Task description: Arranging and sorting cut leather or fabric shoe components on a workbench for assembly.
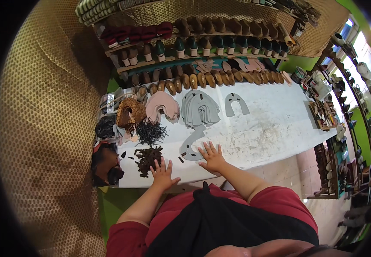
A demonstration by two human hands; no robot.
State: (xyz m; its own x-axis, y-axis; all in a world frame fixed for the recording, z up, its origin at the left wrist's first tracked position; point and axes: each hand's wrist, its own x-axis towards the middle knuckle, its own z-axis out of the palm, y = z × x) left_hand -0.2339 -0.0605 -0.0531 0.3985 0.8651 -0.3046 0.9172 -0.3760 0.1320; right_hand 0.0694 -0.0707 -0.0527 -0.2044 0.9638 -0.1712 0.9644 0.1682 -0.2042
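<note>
I'm seeing both hands spreading palm-down, gripping nothing: R hand [212, 157] at grey cut-out's [187, 142] 4 o'clock, contact unclear; L hand [162, 176] at brown strip pile's [147, 159] 5 o'clock. Loose tab [180, 159] is lying at cut-out's 7 o'clock. Poss. risks: R hand snagging cut-out's edge, skewing it; L sweeping strips loose.

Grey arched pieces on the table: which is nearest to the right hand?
The curved grey piece just left of the right hand; the stack and lone arch lie farther back.
</note>
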